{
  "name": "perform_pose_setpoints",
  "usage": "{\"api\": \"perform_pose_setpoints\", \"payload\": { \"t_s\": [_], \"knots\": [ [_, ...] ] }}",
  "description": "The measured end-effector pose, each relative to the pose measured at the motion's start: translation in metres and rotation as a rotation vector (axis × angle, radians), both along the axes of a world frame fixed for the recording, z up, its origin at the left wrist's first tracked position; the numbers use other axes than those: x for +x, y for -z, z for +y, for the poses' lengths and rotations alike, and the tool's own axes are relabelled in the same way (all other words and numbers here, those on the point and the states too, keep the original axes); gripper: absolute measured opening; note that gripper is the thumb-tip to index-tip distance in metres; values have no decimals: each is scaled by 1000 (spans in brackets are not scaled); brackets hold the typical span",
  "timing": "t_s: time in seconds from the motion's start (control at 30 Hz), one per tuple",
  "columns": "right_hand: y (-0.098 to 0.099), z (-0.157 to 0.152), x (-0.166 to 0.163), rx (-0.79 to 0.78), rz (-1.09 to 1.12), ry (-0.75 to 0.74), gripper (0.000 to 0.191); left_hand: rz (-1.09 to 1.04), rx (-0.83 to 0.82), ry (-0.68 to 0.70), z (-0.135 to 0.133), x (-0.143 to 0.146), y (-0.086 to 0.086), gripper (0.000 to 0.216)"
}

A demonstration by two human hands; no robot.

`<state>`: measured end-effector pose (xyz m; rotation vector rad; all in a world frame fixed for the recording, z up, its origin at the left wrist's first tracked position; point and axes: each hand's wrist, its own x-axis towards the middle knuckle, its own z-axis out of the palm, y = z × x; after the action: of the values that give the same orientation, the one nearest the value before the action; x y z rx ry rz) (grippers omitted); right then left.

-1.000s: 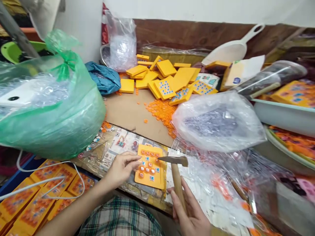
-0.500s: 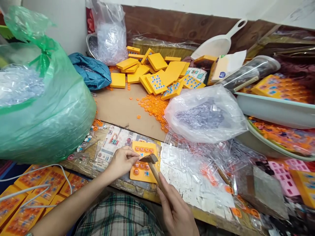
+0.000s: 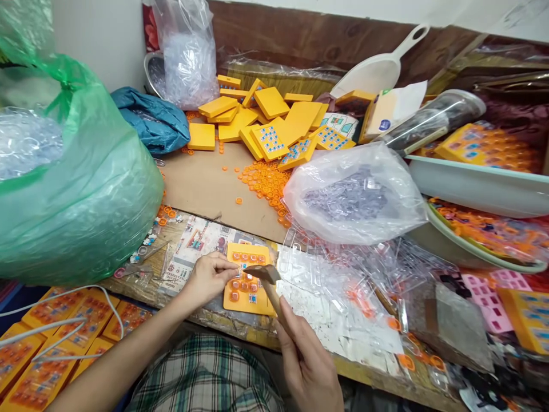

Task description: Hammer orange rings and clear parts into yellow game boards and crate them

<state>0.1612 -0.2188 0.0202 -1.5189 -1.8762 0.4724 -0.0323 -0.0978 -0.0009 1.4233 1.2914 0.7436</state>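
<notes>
A yellow plastic board (image 3: 251, 300) with orange rings and blue squares lies at the bench's near edge. My left hand (image 3: 209, 277) rests on its left side, fingers pinched together on the board's surface; what they pinch is too small to make out. My right hand (image 3: 307, 369) grips the wooden handle of a small hammer (image 3: 265, 278), whose metal head sits over the board's upper middle, just right of my left fingertips.
A big green bag (image 3: 72, 177) fills the left. A clear bag (image 3: 354, 194) lies right of centre. Yellow boards (image 3: 261, 123) and loose orange rings (image 3: 263, 180) cover the back of the cardboard sheet. Trays of parts (image 3: 476, 183) stand right; finished boards (image 3: 38, 355) lie lower left.
The view has shifted right and down. The hammer head swung from the board's right side to over its middle, close to my left fingers. My left hand stayed on the board.
</notes>
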Motion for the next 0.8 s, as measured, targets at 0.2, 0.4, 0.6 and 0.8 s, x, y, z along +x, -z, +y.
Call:
{"api": "perform_pose_setpoints", "payload": {
  "t_s": [0.2, 0.4, 0.6, 0.8],
  "knots": [
    [-2, 5, 0, -47, -94, -24, 51, -23, 36, 20, -4, -1, -2, 17],
    [-4, 5, 0, -88, -117, 2, 50, 38, 154, 132, -7, -3, -5, 22],
    [-2, 1, -4, -91, -45, 19, 51, 39, 340, 261, -6, -7, 2, 28],
    [-3, 2, -6, -90, 27, 39, 51, 24, 312, 264, -9, -11, 6, 41]
  ]
}}
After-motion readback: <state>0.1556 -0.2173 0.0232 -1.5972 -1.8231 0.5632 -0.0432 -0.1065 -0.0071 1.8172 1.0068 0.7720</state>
